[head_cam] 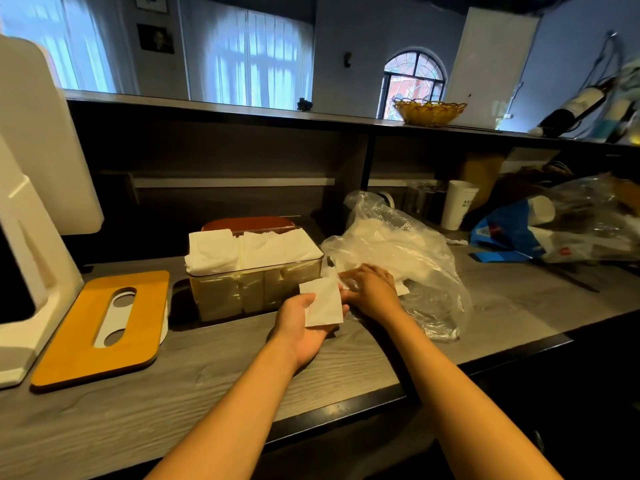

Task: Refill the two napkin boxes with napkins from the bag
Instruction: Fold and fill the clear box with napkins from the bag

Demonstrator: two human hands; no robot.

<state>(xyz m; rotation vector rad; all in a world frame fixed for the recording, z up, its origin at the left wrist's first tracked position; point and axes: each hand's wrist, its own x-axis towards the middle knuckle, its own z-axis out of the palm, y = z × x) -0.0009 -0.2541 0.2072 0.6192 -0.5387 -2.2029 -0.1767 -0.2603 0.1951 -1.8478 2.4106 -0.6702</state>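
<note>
Two hands meet just in front of the clear napkin box: our left hand lies palm up with a folded napkin resting on its fingers, thumb laid along the near-left edge, while our right hand curls its fingers into the mouth of the plastic bag, seemingly pinching more napkins there, though the film hides the grip. The held napkin sits just near and right of the box, which already looks brimful, sheets standing above its rim. Far to the left on the counter lies the second box with the wooden slotted lid, nearer our left hand, so we judge the napkin must travel leftward.
</note>
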